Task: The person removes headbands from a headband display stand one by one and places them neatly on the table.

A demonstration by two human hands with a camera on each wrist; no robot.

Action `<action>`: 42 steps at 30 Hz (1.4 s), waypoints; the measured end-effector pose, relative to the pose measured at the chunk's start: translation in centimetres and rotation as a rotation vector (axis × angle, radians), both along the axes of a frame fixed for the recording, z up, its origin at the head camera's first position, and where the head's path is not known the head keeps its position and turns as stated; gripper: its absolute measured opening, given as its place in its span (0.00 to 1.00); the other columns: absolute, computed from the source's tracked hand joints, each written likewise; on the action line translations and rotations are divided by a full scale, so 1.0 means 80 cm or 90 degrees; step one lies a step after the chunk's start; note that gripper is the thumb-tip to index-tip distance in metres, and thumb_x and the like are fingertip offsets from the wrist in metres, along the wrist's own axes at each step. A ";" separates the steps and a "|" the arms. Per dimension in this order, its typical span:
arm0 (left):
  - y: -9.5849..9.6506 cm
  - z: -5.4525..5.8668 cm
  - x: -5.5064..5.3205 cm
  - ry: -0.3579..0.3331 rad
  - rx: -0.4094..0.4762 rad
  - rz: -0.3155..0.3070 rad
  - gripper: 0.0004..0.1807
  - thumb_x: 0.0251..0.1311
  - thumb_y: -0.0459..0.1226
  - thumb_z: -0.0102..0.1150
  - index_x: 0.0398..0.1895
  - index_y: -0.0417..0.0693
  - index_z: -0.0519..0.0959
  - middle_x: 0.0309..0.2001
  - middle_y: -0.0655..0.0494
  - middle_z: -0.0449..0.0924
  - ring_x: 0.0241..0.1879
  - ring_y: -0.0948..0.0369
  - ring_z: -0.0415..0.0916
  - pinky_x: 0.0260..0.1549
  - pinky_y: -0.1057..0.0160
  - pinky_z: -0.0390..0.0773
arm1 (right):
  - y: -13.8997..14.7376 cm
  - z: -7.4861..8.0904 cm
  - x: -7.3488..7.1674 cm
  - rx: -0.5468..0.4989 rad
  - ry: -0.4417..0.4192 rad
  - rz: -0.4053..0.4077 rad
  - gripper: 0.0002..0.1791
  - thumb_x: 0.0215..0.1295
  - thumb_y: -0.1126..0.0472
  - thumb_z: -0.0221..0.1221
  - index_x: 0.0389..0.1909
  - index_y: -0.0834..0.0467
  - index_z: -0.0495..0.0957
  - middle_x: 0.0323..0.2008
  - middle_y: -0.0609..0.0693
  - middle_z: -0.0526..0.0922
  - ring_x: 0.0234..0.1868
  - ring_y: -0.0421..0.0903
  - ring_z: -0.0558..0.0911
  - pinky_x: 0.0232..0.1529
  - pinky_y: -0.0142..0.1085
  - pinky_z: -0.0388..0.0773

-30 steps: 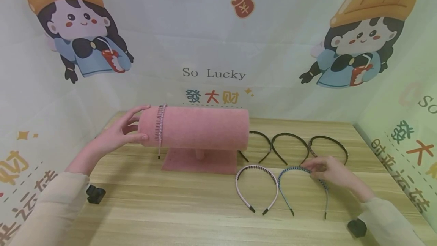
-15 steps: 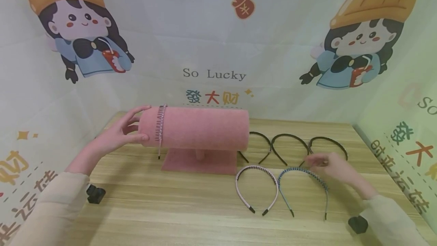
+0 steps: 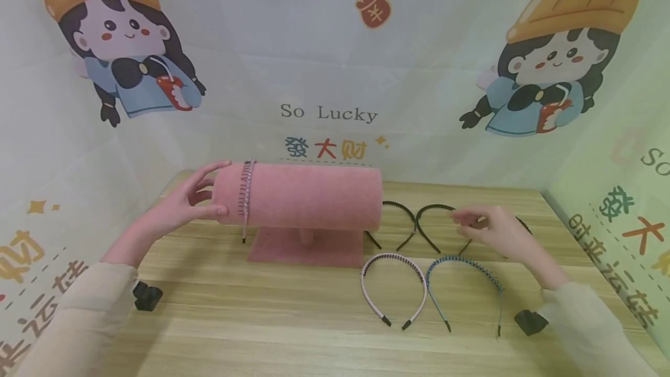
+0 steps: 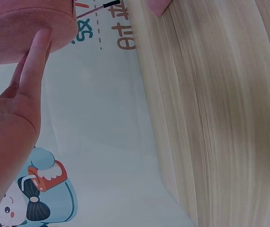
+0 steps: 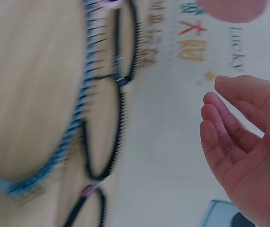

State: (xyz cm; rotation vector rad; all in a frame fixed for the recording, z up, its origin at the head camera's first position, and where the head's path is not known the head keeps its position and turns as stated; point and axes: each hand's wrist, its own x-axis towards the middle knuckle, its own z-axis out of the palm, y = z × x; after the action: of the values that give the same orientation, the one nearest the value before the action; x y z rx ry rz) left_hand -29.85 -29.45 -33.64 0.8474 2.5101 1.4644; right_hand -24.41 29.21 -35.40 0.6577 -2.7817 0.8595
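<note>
My left hand (image 3: 175, 205) grips the left end of a pink padded headband display stand (image 3: 309, 195), fingers over the top and thumb on its front. In the left wrist view a finger lies against the pink roll (image 4: 31, 21). A pale purple headband (image 3: 245, 191) hangs round the roll near that hand. My right hand (image 3: 494, 228) hovers over the back row of headbands, holding nothing, fingers loosely bent. Below it lies a blue wrapped headband (image 3: 475, 265). A black headband (image 3: 436, 207) is partly covered by the right hand, and another black headband (image 3: 524, 226) mostly so.
A pale pink headband (image 3: 363, 287) lies left of the blue one. One more black headband (image 3: 399, 207) is partly behind the stand's right end. Printed cloth (image 3: 324, 63) encloses the wooden table (image 3: 272, 330) at back and sides.
My right hand has left the blue headband and moved up and to the left, over the black headbands. My left hand and the stand have stayed in place.
</note>
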 end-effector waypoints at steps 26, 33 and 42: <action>0.001 0.010 -0.015 -0.010 -0.047 0.021 0.47 0.62 0.32 0.63 0.78 0.68 0.49 0.72 0.52 0.61 0.56 0.73 0.76 0.49 0.63 0.81 | -0.148 0.106 -0.030 -0.127 0.142 0.067 0.15 0.69 0.60 0.60 0.55 0.54 0.82 0.49 0.51 0.87 0.46 0.43 0.84 0.45 0.28 0.79; -0.001 0.016 -0.015 -0.017 -0.056 0.023 0.46 0.61 0.32 0.63 0.77 0.65 0.51 0.74 0.50 0.59 0.56 0.73 0.75 0.50 0.62 0.81 | -0.194 0.120 -0.034 -0.140 0.133 0.104 0.15 0.68 0.62 0.60 0.55 0.56 0.82 0.50 0.51 0.87 0.47 0.43 0.84 0.48 0.35 0.82; -0.003 0.015 -0.016 -0.029 -0.048 0.020 0.45 0.61 0.32 0.63 0.77 0.66 0.52 0.74 0.50 0.59 0.57 0.74 0.75 0.51 0.63 0.80 | -0.249 0.117 -0.048 -0.182 0.079 0.103 0.20 0.68 0.58 0.60 0.60 0.50 0.79 0.48 0.46 0.85 0.47 0.40 0.82 0.47 0.34 0.81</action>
State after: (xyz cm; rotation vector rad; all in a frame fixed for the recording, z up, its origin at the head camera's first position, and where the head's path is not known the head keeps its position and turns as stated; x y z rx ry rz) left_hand -31.10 -29.66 -32.48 0.7572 2.5383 1.3726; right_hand -28.23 9.25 -26.08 0.8579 -2.4570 1.1750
